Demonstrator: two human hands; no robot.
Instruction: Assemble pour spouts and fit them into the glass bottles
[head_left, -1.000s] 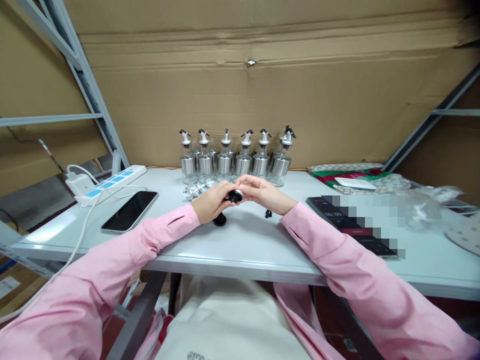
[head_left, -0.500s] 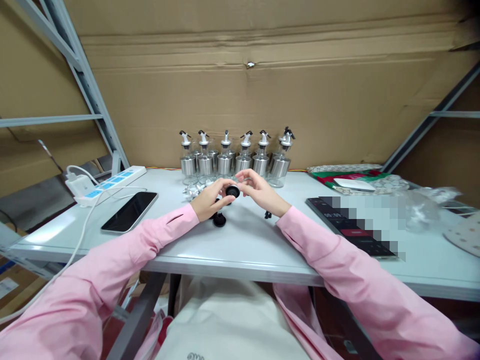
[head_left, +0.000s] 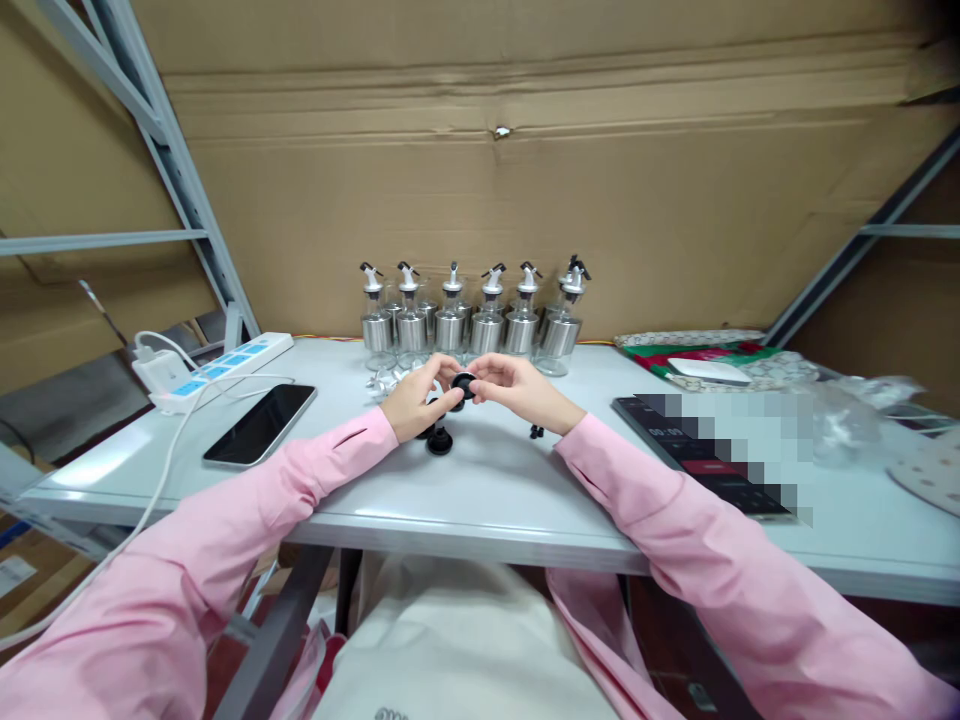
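Observation:
Between both hands, over the middle of the table, is a round black bottle stopper (head_left: 463,381) with a pale rim. My left hand (head_left: 414,403) pinches it from the left with thumb and fingers. From the right, my right hand (head_left: 526,392) also closes on it, thumb on its dark face. Below my left hand lies another black stopper (head_left: 439,441), with more black pieces partly hidden behind my fingers. Silvery pourer tops (head_left: 384,382) lie in a pile behind my left hand. Small black parts (head_left: 537,432) rest under my right wrist.
Several glass-and-steel oil bottles (head_left: 450,328) with pourers stand in rows against the cardboard (head_left: 525,200). To the left are a phone (head_left: 260,425) and a power strip (head_left: 240,362) with cables. A dark phone (head_left: 675,440), partly blurred out, and crumpled clear plastic (head_left: 855,410) lie at right.
My right hand has moved slightly down and left, its raised fingers coming down onto the stopper. My left hand has barely moved.

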